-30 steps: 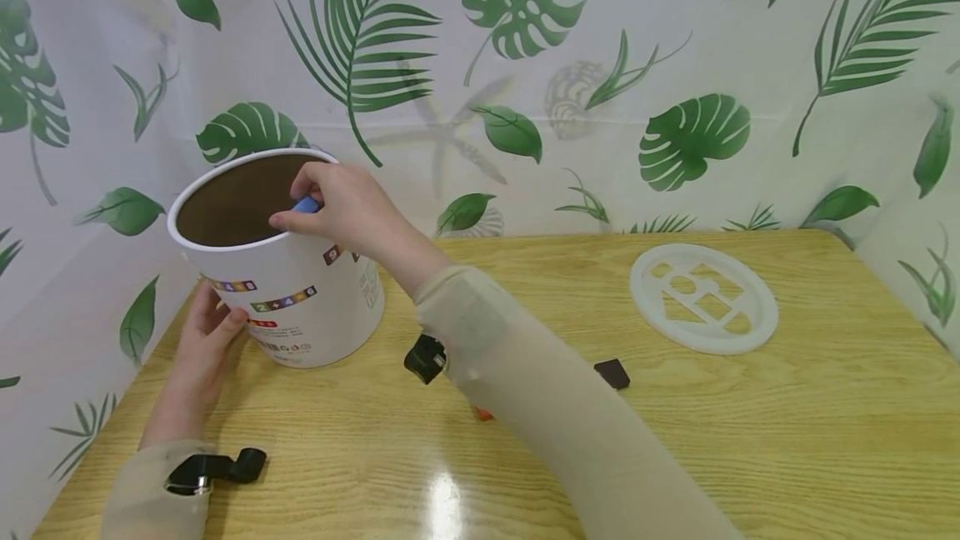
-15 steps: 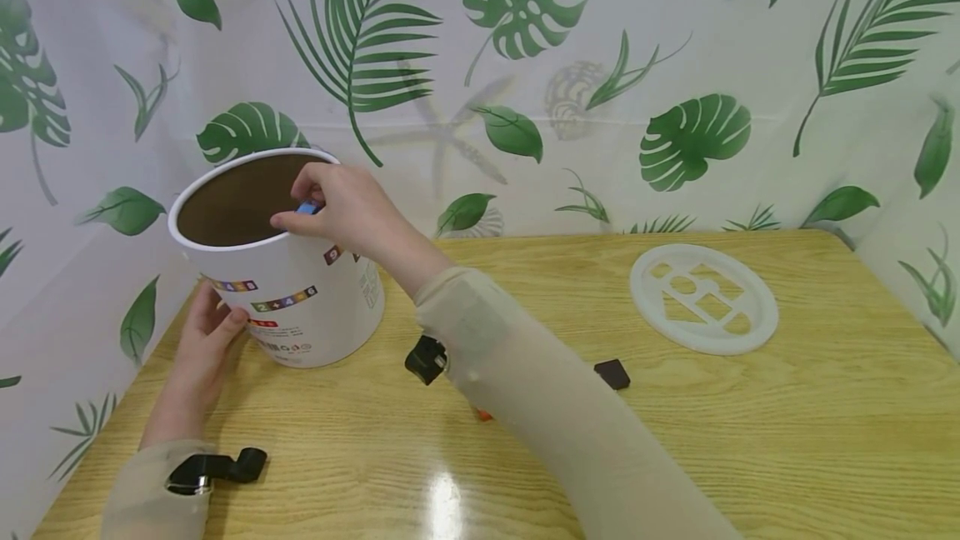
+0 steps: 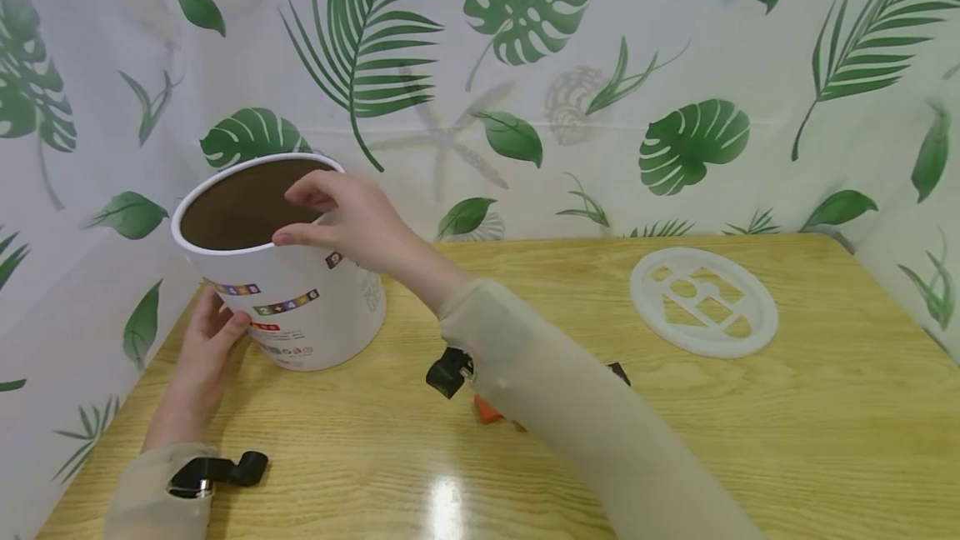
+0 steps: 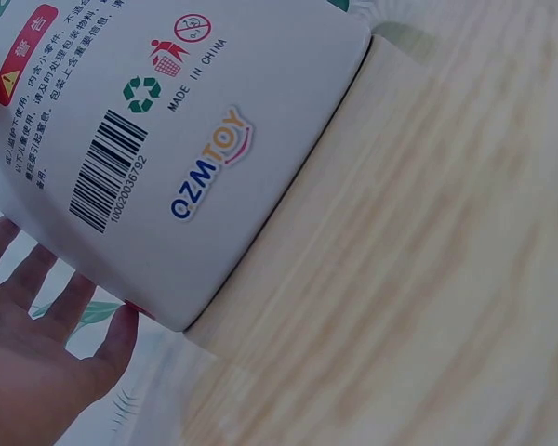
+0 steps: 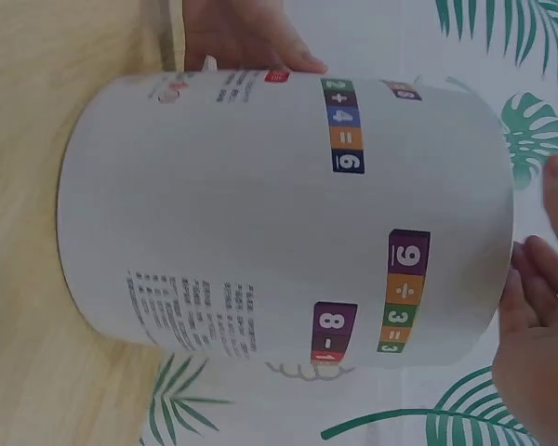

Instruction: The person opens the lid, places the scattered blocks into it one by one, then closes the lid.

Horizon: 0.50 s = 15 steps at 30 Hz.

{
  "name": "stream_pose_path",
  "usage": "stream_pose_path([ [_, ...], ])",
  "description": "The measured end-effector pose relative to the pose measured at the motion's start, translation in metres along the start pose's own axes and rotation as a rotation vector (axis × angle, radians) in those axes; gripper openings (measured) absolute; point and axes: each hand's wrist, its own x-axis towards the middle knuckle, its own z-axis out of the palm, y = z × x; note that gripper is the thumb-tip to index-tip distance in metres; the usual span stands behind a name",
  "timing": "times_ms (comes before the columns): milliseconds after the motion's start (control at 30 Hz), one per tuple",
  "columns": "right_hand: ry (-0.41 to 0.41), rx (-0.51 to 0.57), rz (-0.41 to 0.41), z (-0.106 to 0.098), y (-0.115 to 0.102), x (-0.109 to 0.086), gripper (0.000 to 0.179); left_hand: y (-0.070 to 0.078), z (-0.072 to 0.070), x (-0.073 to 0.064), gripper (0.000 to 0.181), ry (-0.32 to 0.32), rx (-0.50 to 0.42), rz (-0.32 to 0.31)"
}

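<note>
Markings on the bucket (image 3: 292, 273), read from the left wrist view: a QZMTOY logo (image 4: 212, 163) in blue and orange letters; "MADE IN CHINA" in small dark capitals; a barcode (image 4: 109, 172) with fine digits under it; green recycling arrows; a red warning label (image 4: 25, 56) with a yellow triangle and Chinese characters. The right wrist view shows coloured sum strips reading "2+4=6", "9÷3=3" and "8-1", the last cut off by the curve. Remaining print is too small to read.

The bucket is a white cylinder, smooth-walled, with a pale rim and a brown interior. It stands on the table (image 3: 375, 457), close to the table's far left corner.

Left hand (image 3: 206, 348): on the bucket's left side, low on the wall, fingers spread, fingertips touching. Right hand (image 3: 348, 219): at the near right part of the rim, fingers bent and thumb apart from them, gap between; whether the thumb touches the rim cannot be told.

The table has a yellowish wood grain. A white disc (image 3: 697, 345) with geometric cut-outs lies flat near the back edge, right of centre. A red block (image 3: 487, 410) and a dark block (image 3: 619, 372) lie nearer the front edge, partly hidden by the beige right sleeve (image 3: 570, 407).
</note>
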Motion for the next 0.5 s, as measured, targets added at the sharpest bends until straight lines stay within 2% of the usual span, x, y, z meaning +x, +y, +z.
stream_pose_path([
  [133,0.023,0.120,-0.079,-0.007,0.001,-0.018,0.044,0.000,0.000,0.001,0.059,-0.008,-0.005,0.005],
  [200,-0.002,0.108,-0.127,-0.011,0.003,-0.027,0.043,0.000,0.000,0.001,0.059,-0.013,-0.010,0.009],
  [300,-0.079,0.074,-0.172,-0.015,0.010,-0.041,0.049,0.000,0.000,0.001,0.060,-0.010,-0.013,0.007],
  [500,-0.245,0.010,-0.184,-0.021,0.035,-0.072,0.061,0.000,-0.001,0.000,0.060,-0.012,-0.016,0.006],
])
